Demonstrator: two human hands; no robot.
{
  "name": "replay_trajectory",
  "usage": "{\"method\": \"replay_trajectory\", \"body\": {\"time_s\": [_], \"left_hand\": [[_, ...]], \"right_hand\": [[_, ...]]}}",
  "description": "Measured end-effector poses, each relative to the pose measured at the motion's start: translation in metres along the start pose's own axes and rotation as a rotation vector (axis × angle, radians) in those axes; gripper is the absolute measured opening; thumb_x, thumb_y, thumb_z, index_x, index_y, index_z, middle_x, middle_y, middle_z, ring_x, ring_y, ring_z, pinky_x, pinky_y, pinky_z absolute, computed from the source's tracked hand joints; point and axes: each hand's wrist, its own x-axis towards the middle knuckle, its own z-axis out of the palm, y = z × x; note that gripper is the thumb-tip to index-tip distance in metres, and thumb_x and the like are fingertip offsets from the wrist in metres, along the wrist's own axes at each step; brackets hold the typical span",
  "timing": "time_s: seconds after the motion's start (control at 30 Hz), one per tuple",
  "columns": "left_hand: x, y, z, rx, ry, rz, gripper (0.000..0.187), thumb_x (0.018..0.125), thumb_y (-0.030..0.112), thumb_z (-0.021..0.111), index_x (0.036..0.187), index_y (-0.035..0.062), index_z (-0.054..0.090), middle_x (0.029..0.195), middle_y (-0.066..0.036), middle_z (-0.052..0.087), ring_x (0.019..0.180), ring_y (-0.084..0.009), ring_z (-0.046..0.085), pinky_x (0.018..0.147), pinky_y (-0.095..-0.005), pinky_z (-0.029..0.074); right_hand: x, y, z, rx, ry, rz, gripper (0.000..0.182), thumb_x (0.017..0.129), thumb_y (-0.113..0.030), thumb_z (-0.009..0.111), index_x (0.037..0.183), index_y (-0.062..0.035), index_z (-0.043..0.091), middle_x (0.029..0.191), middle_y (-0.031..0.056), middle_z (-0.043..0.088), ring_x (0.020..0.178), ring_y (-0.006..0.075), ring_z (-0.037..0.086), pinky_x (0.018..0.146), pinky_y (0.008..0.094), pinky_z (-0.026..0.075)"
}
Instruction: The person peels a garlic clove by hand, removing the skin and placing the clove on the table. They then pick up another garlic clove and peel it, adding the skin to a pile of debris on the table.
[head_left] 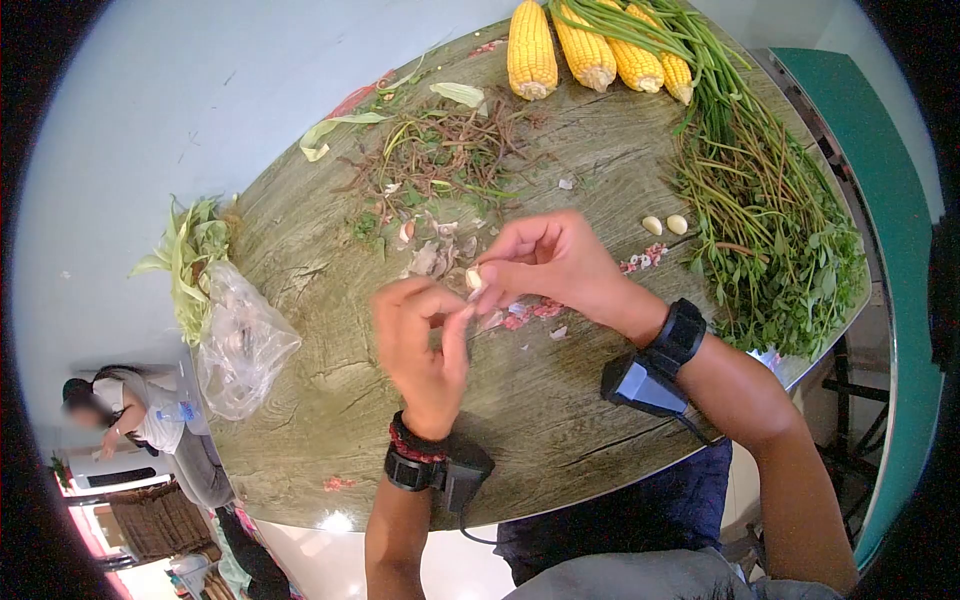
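Observation:
Both hands meet over the middle of the round wooden table point(330, 390). My right hand point(555, 265) pinches a small pale garlic clove point(473, 279) between thumb and fingers. My left hand point(420, 340) touches the same clove from below, its thumb and forefinger at the papery skin. Each wrist wears a black band with a small device. Garlic skins and pinkish scraps point(520, 318) lie on the wood under the hands. Two peeled cloves point(664, 225) rest to the right.
Several ears of yellow corn point(590, 50) lie at the far edge. A big bundle of leafy green stems point(770, 220) fills the right side. Trimmed stems and scraps point(440, 150), corn husks point(190, 255) and a clear plastic bag point(240, 345) sit left. A person point(140, 420) sits beyond.

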Motion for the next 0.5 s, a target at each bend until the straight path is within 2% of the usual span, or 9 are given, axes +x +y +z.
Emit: {"method": "replay_trajectory", "body": {"time_s": [0.07,0.27,0.37,0.5], "left_hand": [[0.0004,0.0001,0.0007,-0.026,0.002,-0.020,0.016,0.077,-0.006,0.066,0.088,0.0042,0.060,0.098,-0.011,0.054,0.089,-0.0210,0.055,0.061,-0.0264,0.050],[-0.0008,-0.0035,0.0038,-0.240,0.091,-0.188,0.012,0.080,-0.006,0.065,0.087,0.0033,0.061,0.094,-0.010,0.056,0.081,-0.0169,0.057,0.061,-0.0251,0.049],[0.0020,0.0001,0.0004,-0.094,-0.001,-0.123,0.010,0.081,-0.005,0.065,0.086,0.0022,0.063,0.090,-0.008,0.061,0.076,-0.0157,0.059,0.062,-0.0244,0.049],[0.0053,-0.0035,0.0034,-0.022,0.015,-0.082,0.015,0.081,-0.005,0.066,0.093,0.0024,0.067,0.090,-0.008,0.065,0.074,-0.0155,0.060,0.061,-0.0237,0.049]], "right_hand": [[0.0001,0.0002,-0.0004,-0.016,0.010,-0.032,0.010,0.090,-0.006,0.064,0.095,0.0031,0.065,0.086,0.0099,0.070,0.075,0.0161,0.069,0.064,0.0252,0.056],[0.0029,-0.0030,-0.0021,0.014,0.100,-0.070,0.011,0.090,-0.006,0.064,0.096,0.0027,0.066,0.084,0.0081,0.069,0.074,0.0154,0.069,0.065,0.0260,0.056],[0.0037,0.0014,-0.0017,-0.040,0.076,-0.127,0.013,0.089,-0.007,0.065,0.098,0.0019,0.067,0.083,0.0068,0.069,0.069,0.0120,0.067,0.063,0.0243,0.054],[0.0032,0.0020,-0.0020,-0.119,0.074,-0.115,0.012,0.089,-0.009,0.066,0.097,0.0005,0.068,0.080,0.0054,0.069,0.064,0.0074,0.063,0.058,0.0210,0.051]]}}
